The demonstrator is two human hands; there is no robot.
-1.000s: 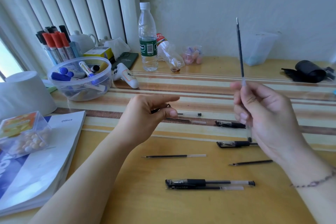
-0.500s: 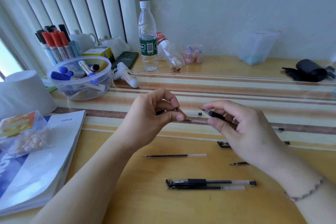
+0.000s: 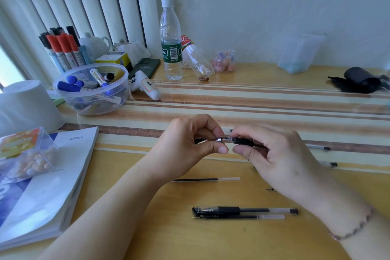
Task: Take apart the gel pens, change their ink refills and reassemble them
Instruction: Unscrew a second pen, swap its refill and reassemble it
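In the clear tub [image 3: 63, 88] lie blue markers [image 3: 69, 86].

Two hands [image 3: 190, 143] [image 3: 280, 158], one capped gel pen [image 3: 244, 210], two loose refills [image 3: 205, 179] [image 3: 240, 217], two plastic bottles [image 3: 171, 42] [image 3: 197, 61], one book [image 3: 48, 183].

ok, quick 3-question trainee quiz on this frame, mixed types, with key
1. True or false: both hands hold the same black-grip clear gel pen.
2. Which lies nearest the camera? A) loose black ink refill B) capped black gel pen C) clear plastic water bottle
3. Fill in: the blue-capped markers sit in a clear round plastic ____.

Key: 1 true: left hand pinches the tip end, right hand grips the barrel. 2 B. 3 bowl.
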